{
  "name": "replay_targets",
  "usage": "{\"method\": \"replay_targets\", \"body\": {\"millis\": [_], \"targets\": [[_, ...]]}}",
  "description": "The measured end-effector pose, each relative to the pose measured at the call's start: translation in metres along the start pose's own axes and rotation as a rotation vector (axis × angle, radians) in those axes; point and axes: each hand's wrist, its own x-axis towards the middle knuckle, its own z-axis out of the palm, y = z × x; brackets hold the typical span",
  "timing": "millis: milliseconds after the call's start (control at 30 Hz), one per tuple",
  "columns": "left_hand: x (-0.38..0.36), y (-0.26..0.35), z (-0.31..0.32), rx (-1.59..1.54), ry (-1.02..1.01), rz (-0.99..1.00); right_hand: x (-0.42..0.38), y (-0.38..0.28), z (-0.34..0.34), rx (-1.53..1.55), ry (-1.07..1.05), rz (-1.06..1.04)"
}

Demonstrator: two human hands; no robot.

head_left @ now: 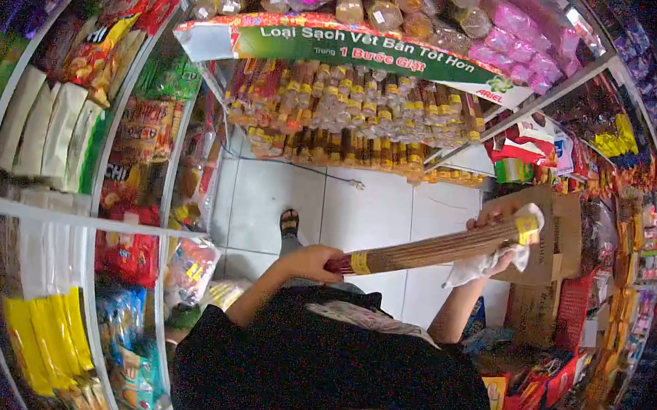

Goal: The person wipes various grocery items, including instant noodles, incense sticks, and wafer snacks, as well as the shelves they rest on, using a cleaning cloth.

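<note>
A long bundle of incense sticks [435, 243] lies across the front of my body, tilted up to the right, with yellow bands near both ends. My left hand [312, 263] is closed round its dark red lower end. My right hand [502, 258] grips the upper end through a white cloth [471, 271], fingers showing above and below the bundle. Part of the cloth sticks out past the top end, and another part hangs beneath.
Ahead, a shelf holds stacked incense bundles [354, 101] under a green banner [359, 54]. Snack packets [144, 128] fill the left shelves. Cardboard boxes [563, 228] and a red basket [573, 308] stand at right. A plug and cord [356, 184] lie on the tiled floor [375, 209].
</note>
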Motion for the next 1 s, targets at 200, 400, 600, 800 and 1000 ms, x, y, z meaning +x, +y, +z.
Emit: {"method": "replay_targets", "body": {"millis": [200, 400, 600, 800, 1000], "targets": [[-0.032, 0.018, 0.062, 0.232, 0.418, -0.111, -0.051, -0.004, -0.009, 0.037, 0.242, 0.172], [-0.040, 0.041, 0.074, 0.425, 0.552, -0.335, -0.081, -0.010, -0.010, -0.074, 0.472, 0.214], [-0.044, 0.061, 0.080, 0.407, 0.587, -0.091, -0.092, 0.004, 0.025, 0.115, 0.229, 0.190], [-0.040, 0.053, 0.107, -0.594, 0.188, -0.036, -0.127, 0.059, 0.059, 0.236, 0.304, 0.614], [-0.074, 0.006, 0.099, -0.778, 0.113, -0.187, -0.068, 0.030, 0.066, 0.129, 0.408, 0.290]]}}
